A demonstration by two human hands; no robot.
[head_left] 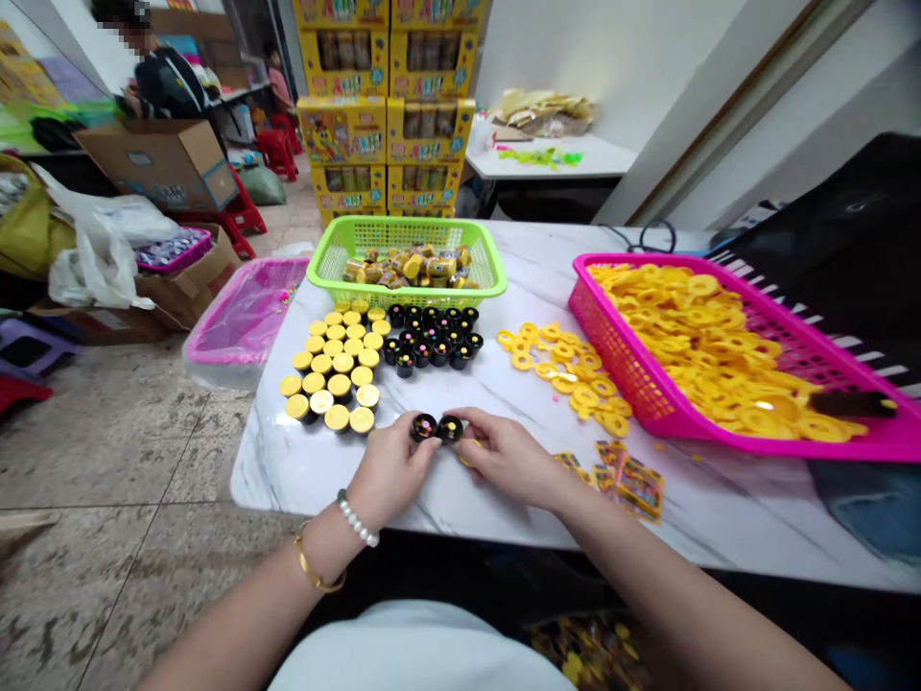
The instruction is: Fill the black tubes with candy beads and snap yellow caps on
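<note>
Hands at near table edge, close together. Left hand [392, 470]: thumb + forefinger pinched on a small black cup [424, 427], other fingers curled under. Right hand [507, 459]: fingertips closed on a second black cup [450, 428], which touches the first. Both cups sit just beyond the fingertips, between the two hands, on the marble table [720, 518], mouths up, coloured bits inside. Bit of yellow shows under right thumb, can't tell what.

Left wrist: pearl bracelet [358, 519] + gold bangle [313, 571].

Just right of the right hand: few printed sachets [633, 485], flat on the top.

Beyond left hand: block of yellow-capped cups [335, 369] in rows. Next to them, further back: open black cups [432, 336], no caps.

Beyond right hand: loose yellow rings [568, 374] scattered, running up to a pink basket [611, 336] piled w/ more of the same.

Behind the cups: green basket [327, 274] w/ small wrapped items. Off the table's left edge: pink tray [216, 345].

Far back: stacked yellow cartons [389, 130].
</note>
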